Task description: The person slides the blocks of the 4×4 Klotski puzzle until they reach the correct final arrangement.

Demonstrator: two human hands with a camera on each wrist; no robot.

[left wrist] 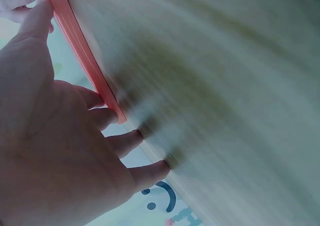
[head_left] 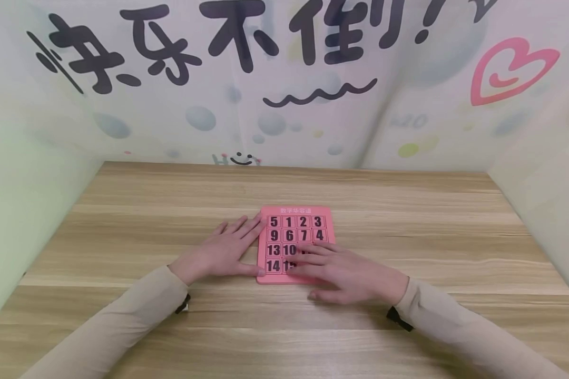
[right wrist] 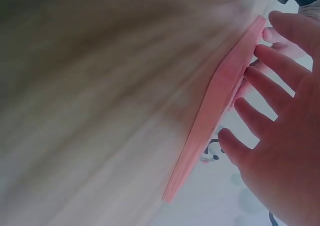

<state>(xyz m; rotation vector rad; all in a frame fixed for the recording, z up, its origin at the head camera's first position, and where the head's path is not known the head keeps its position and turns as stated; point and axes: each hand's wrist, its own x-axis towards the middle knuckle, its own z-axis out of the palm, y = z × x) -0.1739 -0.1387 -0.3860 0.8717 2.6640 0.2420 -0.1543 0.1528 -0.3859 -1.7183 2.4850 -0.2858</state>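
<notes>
A pink sliding number puzzle lies flat on the table, its square tiles printed with black numerals. The top row reads 5, 1, 2, 3 and the second 9, 6, 7, 4. Along the puzzle's left edge my left hand is spread, with thumb and forefinger touching the frame; two other fingertips rest on the table in the left wrist view. My right hand reaches in from the right, its straight fingers over the lower tiles, thumb out below the bottom edge. It hides the lower right tiles.
The wood-grain table surrounds the puzzle. Behind it stands a white wall with large dark characters, a pink heart and coloured spots. Pale side walls close off the left and right. Each wrist wears a dark strap beneath a beige sleeve.
</notes>
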